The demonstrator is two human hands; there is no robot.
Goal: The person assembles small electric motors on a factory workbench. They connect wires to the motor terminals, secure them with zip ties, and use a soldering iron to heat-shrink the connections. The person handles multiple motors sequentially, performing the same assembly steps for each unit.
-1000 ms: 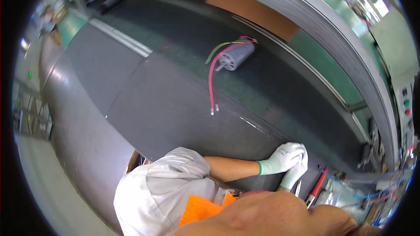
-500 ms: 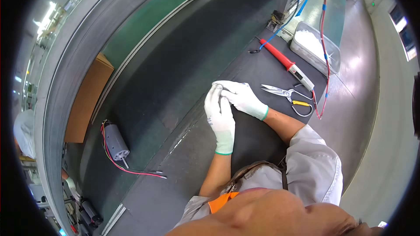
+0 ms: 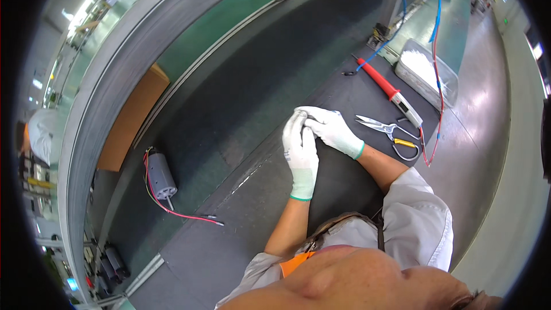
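Note:
Both my hands wear white knit gloves with green cuffs and are clasped together over the near edge of the dark belt. My left hand points up with its fingers closed against the right fingers. My right hand comes in from the right, its fingers folded against the left ones. No object shows between them. Just right of my right hand lies a pair of scissors with a yellow grip. Beyond it rests a red-handled tool with a white end and a red cable. Away to the left, a grey cylindrical motor with red and black leads lies on the belt.
A clear bin of white pieces stands at the right edge of the bench. Blue and red cables hang near a metal post. A cardboard box and a curved grey rail border the far left. Another person is beyond the rail.
The whole view has shifted and turned slightly, so things appear farther right. My hands stay clasped in the same pose. The other person's gloved hand beyond the rail has gone from view.

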